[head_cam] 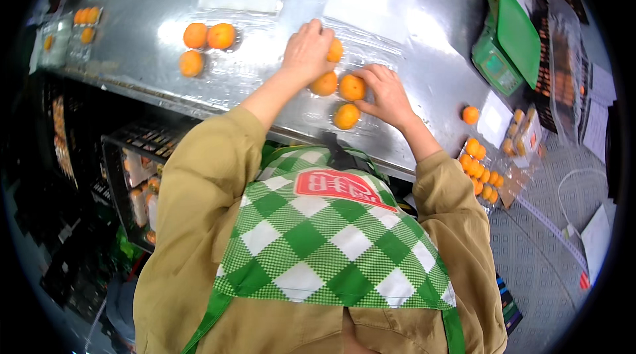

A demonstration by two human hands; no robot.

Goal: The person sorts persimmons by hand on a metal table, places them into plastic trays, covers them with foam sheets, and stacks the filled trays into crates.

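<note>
Before me on the metal table (258, 90), several oranges lie close together on clear plastic. My left hand (309, 51) is curled around the far orange (335, 50); its thumb is hidden. Just below that hand sits a second orange (324, 84). The fingers and thumb of my right hand (386, 94) are bent against the right side of another orange (352, 87). Nearest to me is one more orange (347, 116), below the right thumb and apart from the left hand. Three oranges (221, 36) form a separate group to the left.
Two white sheets (370, 1) lie at the far side. A green scale (504, 45) stands on the right, near a loose orange (470, 115) and a clear pack of oranges (476, 167). Below the table's left edge is a black crate (117, 195) with packed fruit.
</note>
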